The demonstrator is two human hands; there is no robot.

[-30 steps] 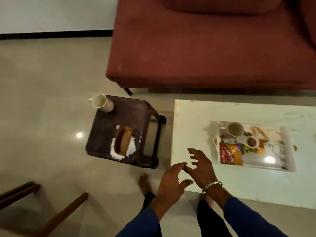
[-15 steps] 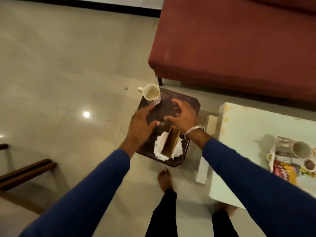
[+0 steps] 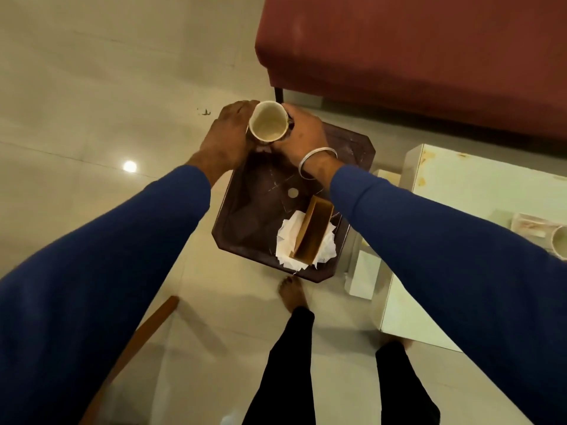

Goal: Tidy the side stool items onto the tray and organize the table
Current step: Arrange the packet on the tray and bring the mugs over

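A cream mug (image 3: 268, 124) with an empty inside is at the far end of the dark brown side stool (image 3: 260, 210). My left hand (image 3: 227, 139) wraps its left side and my right hand (image 3: 302, 133), with a silver bangle on the wrist, wraps its right side. Whether the mug still touches the stool cannot be told. A brown wooden napkin holder (image 3: 313, 234) stands on crumpled white napkins (image 3: 287, 240) at the stool's near right corner. A small coin-like disc (image 3: 293, 192) lies mid-stool. The tray (image 3: 534, 225) with another cup (image 3: 560, 242) shows at the right edge on the white table (image 3: 460, 185).
A dark red sofa (image 3: 414, 56) fills the top right, just behind the stool. A wooden chair rail (image 3: 138, 342) crosses the floor at lower left. My bare feet and black trousers stand below the stool. Pale tiled floor spreads to the left.
I have stepped closer to the stool. Both hands, hovering over the stool half a second ago, have reached forward and taken hold of the mug from both sides.
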